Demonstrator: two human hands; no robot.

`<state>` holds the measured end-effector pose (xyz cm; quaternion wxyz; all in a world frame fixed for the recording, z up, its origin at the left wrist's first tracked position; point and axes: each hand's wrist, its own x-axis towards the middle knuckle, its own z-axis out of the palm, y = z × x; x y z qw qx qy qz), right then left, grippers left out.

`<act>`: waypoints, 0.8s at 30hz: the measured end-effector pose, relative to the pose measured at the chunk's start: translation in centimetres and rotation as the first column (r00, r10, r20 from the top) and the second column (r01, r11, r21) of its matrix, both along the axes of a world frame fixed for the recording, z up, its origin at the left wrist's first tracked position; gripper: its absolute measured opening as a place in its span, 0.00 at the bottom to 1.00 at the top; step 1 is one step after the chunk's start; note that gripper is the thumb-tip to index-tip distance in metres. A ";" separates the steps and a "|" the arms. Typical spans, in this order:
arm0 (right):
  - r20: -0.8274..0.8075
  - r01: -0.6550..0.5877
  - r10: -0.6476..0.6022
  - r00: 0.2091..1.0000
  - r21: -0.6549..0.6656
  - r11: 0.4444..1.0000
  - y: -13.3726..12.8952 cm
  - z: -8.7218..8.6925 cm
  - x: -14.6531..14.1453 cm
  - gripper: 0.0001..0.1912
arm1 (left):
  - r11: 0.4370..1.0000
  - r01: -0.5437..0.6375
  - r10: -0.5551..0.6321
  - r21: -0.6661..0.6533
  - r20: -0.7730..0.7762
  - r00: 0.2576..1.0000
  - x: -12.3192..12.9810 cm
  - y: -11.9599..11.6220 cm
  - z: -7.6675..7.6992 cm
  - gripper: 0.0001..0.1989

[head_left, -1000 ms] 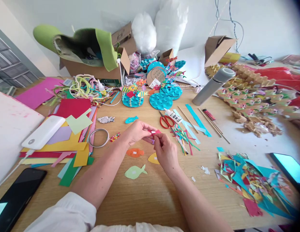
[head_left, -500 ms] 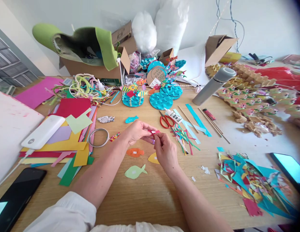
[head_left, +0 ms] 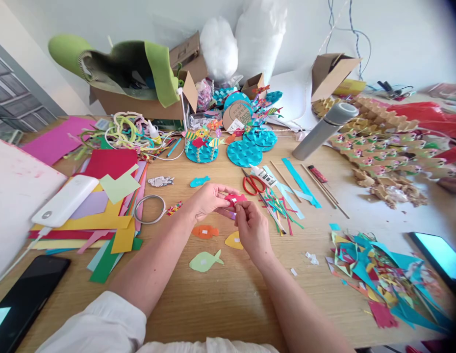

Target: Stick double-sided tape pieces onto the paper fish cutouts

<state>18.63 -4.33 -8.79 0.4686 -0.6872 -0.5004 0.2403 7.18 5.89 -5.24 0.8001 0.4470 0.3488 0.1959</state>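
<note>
Red paper (head_left: 239,197) is up between both hands, above the surface (head_left: 228,304). Left grip (head_left: 209,202) is narrow, thumb and fingers closed on the paper's left part. Right grip (head_left: 253,226) is also narrow, pinching at the near right edge; fingertips of both nearly meet. Small white piece (head_left: 234,200) shows on the paper, between the two grips.

Versus earlier frames: more of the red face shows past the fingers, turned flatter to view; before, mostly a thin strip. Both hands stay in about the same place. Other person's hand (head_left: 452,184), partly seen at right edge, is absent in the first frame.

Purple piece (head_left: 233,215) peeks out under the hands. Orange fish (head_left: 205,232) lies near the left wrist, yellow fish (head_left: 233,240) just left of the right hand, green fish (head_left: 206,262) nearer, blue fish (head_left: 200,182) on the far side. Red scissors (head_left: 254,185) far right of the grips, touching or just beside the glue (head_left: 265,175), can't tell.
</note>
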 end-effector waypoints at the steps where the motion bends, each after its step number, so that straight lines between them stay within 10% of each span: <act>1: -0.028 0.006 -0.006 1.000 0.001 1.000 0.0 0.1 0.0 0.11 | 1.000 0.000 0.000 0.001 -0.001 1.000 0.0 0.0 0.1 0.17; 15: -0.311 0.175 -0.149 0.939 0.057 0.983 0.5 0.7 0.5 0.12 | 0.999 0.005 -0.003 0.040 -0.044 0.999 -0.1 -0.1 0.1 0.21; 24: -0.239 0.005 -0.012 0.971 -0.026 1.000 -1.2 2.6 4.5 0.14 | 0.976 -0.094 0.137 0.198 -0.215 0.967 -1.4 1.7 -0.7 0.24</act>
